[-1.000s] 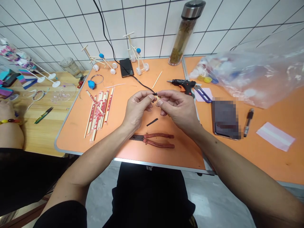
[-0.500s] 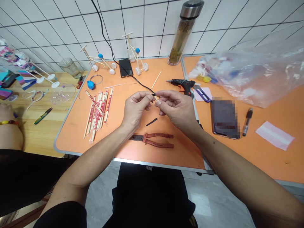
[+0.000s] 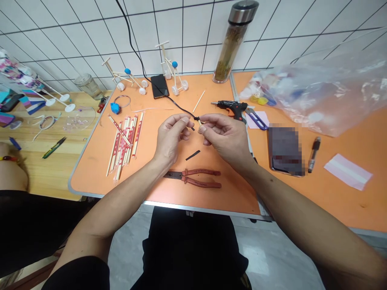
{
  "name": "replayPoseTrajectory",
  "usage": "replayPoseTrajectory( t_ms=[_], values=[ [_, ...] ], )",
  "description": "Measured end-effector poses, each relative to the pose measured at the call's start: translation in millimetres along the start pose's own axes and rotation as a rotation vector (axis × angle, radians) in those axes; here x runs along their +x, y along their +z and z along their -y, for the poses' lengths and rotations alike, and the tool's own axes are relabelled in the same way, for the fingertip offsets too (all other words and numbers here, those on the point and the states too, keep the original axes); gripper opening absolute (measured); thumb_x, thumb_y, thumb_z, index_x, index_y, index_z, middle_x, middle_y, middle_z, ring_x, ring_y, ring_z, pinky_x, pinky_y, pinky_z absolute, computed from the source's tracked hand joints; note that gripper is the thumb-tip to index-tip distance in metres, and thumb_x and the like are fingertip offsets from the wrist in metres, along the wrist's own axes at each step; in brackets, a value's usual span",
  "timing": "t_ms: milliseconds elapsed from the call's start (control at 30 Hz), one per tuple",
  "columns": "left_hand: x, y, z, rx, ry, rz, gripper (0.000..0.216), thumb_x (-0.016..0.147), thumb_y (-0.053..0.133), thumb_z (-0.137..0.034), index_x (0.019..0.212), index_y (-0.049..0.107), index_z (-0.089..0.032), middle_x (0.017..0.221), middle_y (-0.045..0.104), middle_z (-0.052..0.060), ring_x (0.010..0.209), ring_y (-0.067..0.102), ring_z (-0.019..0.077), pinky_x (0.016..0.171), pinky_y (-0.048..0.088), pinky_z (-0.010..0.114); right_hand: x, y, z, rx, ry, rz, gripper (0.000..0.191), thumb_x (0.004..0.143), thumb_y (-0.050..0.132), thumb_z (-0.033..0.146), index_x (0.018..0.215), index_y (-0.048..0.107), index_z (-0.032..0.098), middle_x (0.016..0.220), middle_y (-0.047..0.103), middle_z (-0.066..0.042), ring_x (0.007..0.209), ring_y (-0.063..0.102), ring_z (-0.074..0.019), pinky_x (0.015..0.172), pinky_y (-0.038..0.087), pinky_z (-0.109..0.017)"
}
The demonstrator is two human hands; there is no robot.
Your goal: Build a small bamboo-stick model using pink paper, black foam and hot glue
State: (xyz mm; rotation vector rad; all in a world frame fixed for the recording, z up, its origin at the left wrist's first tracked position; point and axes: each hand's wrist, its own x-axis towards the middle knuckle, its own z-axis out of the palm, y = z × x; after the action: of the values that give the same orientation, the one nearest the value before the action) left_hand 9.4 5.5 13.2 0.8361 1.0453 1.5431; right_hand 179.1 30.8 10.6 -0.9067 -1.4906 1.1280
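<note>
Over the orange table [image 3: 163,193], my right hand [image 3: 225,135] pinches a thin wooden stick [image 3: 200,123]. Black material [image 3: 196,118], like a strip of tape, sits around the stick's far end. My left hand [image 3: 171,137] is closed just to its left, and a dark strip end [image 3: 192,129] pokes out from its fingertips; most of that piece is hidden. Below the hands lies another short black strip [image 3: 192,155]. Nearest me are pliers [image 3: 199,178] with red handles.
Wrapped chopsticks [image 3: 123,145] lie left. Behind stand two wheeled stick models [image 3: 175,76], a phone [image 3: 160,86] and a tea bottle [image 3: 231,48]. A glue gun [image 3: 232,108], scissors [image 3: 256,119] and a plastic bag [image 3: 326,88] are right. Another person's arm [image 3: 12,173] rests far left.
My left hand has drawn slightly left, away from the stick's black end, which now shows more. The right hand keeps its pinch. At far left, the other person's arm has shifted a little.
</note>
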Motion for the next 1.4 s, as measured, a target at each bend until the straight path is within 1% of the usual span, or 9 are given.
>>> replayPoseTrajectory(
  t_ms=[67, 200, 333, 633, 933, 1100, 1267, 1400],
  values=[
    [-0.6, 0.4, -0.1, 0.006, -0.016, 0.026, 0.019, 0.085, 0.090, -0.036, 0.095, 0.081, -0.022, 0.089, 0.079, 0.002, 0.066, 0.062, 0.0093, 0.062, 0.052, 0.022, 0.0, -0.9, 0.8, -0.003, 0.006, 0.008, 0.023, 0.090, 0.085, 0.030, 0.111, 0.085, 0.020, 0.081, 0.074, 0.001, 0.056, 0.064, -0.0102, 0.055, 0.062, -0.026],
    [-3.0, 1.6, -0.2, 0.042, -0.018, 0.063, 0.019, 0.084, 0.092, -0.035, 0.093, 0.080, -0.023, 0.092, 0.079, 0.001, 0.068, 0.062, 0.0092, 0.065, 0.053, 0.023, 0.3, -1.8, 0.0, -0.010, 0.014, 0.027, 0.023, 0.091, 0.087, 0.032, 0.111, 0.084, 0.021, 0.081, 0.073, 0.001, 0.056, 0.065, -0.0102, 0.055, 0.060, -0.026],
    [-3.0, 1.2, 0.7, 0.062, -0.015, 0.062, 0.018, 0.084, 0.091, -0.034, 0.089, 0.079, -0.022, 0.089, 0.078, 0.001, 0.067, 0.061, 0.0089, 0.065, 0.052, 0.023, 0.5, -0.8, -1.1, 0.009, 0.022, 0.037, 0.026, 0.089, 0.088, 0.034, 0.111, 0.084, 0.020, 0.081, 0.074, 0.001, 0.055, 0.063, -0.0093, 0.055, 0.058, -0.025],
    [0.2, 0.9, 4.1, 0.080, 0.016, 0.043, 0.013, 0.088, 0.086, -0.030, 0.084, 0.078, -0.021, 0.084, 0.078, 0.001, 0.064, 0.059, 0.0083, 0.063, 0.050, 0.023, -0.5, 0.4, 2.6, 0.015, 0.049, 0.039, 0.024, 0.086, 0.088, 0.031, 0.108, 0.085, 0.021, 0.078, 0.075, 0.001, 0.055, 0.064, -0.0104, 0.055, 0.060, -0.026],
    [-0.3, 2.7, 3.2, 0.103, 0.030, 0.025, 0.015, 0.087, 0.087, -0.031, 0.081, 0.078, -0.020, 0.082, 0.078, 0.001, 0.063, 0.058, 0.0085, 0.064, 0.048, 0.023, -0.7, 2.8, -0.7, 0.012, 0.036, 0.033, 0.028, 0.086, 0.090, 0.038, 0.108, 0.086, 0.021, 0.079, 0.075, 0.001, 0.056, 0.063, -0.0110, 0.055, 0.062, -0.027],
    [-0.7, 2.3, 3.5, 0.101, 0.039, 0.027, 0.013, 0.085, 0.087, -0.029, 0.080, 0.079, -0.020, 0.080, 0.077, 0.001, 0.063, 0.058, 0.0086, 0.064, 0.048, 0.023, -1.4, 4.5, -3.9, 0.010, 0.005, 0.000, 0.026, 0.085, 0.088, 0.035, 0.107, 0.087, 0.020, 0.078, 0.073, 0.001, 0.058, 0.063, -0.0111, 0.054, 0.063, -0.027],
    [-1.2, 1.2, -0.2, 0.066, -0.008, 0.043, 0.008, 0.084, 0.082, -0.028, 0.083, 0.081, -0.020, 0.082, 0.080, 0.003, 0.065, 0.061, 0.0098, 0.065, 0.051, 0.023, -1.2, 2.1, -5.1, -0.018, -0.003, -0.005, 0.025, 0.087, 0.088, 0.034, 0.108, 0.087, 0.021, 0.080, 0.075, 0.000, 0.061, 0.063, -0.0120, 0.056, 0.064, -0.027],
    [1.6, -1.3, -2.1, 0.040, -0.039, 0.075, 0.009, 0.078, 0.078, -0.024, 0.084, 0.082, -0.019, 0.081, 0.080, 0.003, 0.063, 0.062, 0.0094, 0.063, 0.051, 0.023, -0.5, 0.1, -5.0, -0.010, -0.004, 0.016, 0.024, 0.088, 0.086, 0.033, 0.108, 0.087, 0.020, 0.080, 0.074, -0.001, 0.061, 0.065, -0.0121, 0.055, 0.063, -0.027]
  ],
)
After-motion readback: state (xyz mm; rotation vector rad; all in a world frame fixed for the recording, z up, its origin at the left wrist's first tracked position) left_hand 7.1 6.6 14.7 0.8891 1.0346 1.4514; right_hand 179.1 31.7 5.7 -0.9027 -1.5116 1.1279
